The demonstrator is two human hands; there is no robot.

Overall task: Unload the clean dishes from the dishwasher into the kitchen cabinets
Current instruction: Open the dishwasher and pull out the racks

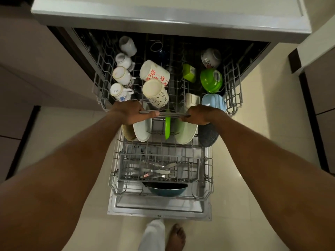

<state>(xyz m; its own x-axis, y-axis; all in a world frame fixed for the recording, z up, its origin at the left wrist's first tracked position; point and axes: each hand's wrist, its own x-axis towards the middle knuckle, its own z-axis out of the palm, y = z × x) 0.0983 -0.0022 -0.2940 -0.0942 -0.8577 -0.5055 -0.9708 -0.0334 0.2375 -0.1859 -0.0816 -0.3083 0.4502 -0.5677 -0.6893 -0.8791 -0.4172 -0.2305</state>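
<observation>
The dishwasher stands open below me. My left hand (133, 113) and my right hand (200, 115) both grip the front handle bar (172, 114) of the upper rack (101, 84). That rack holds several white cups (123, 76), two large patterned mugs (155, 74), green bowls (211, 80) and a pale blue dish (213, 101). The lower rack (208, 178) is pulled out over the open door (159, 209). It carries upright plates (143, 129), a green plate (167, 126), a cutlery basket (157, 169) with knives and spoons, and a dark teal pan (166, 190).
The countertop edge (163, 19) overhangs the machine. Cabinet fronts flank both sides, at left (27, 69) and at right (319, 91). Pale tiled floor (253, 160) surrounds the door. My bare foot (175, 238) and a white trouser leg (154, 236) are just before the door's edge.
</observation>
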